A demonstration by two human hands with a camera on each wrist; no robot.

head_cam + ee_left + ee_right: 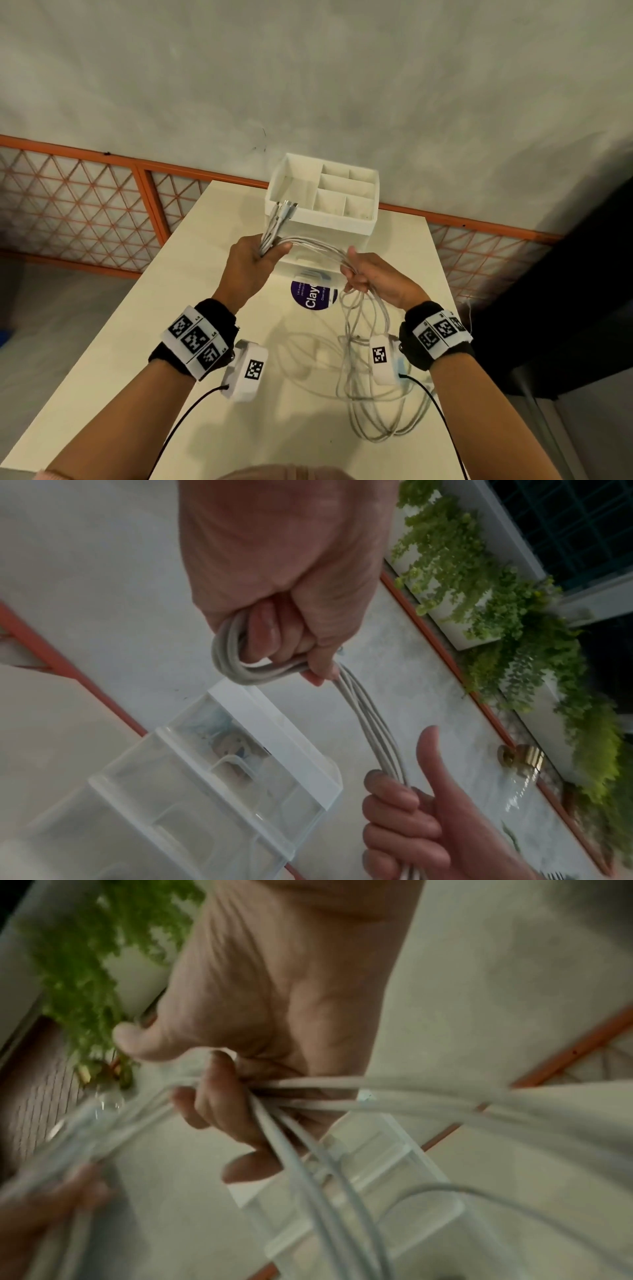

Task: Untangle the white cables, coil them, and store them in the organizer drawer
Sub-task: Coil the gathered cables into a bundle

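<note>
Cables (317,246) stretched between my two hands above the worktop (137,359). My left hand (255,260) had its grip tight around one bunch of them. My right hand (371,279) gripped the other part, and loose loops hung down. Behind stood the white organizer (356,219).

Two hands (255,258), one organizer (322,198) (five small compartments show on top), one table (137,342); cable (315,245) count unclear.
</note>
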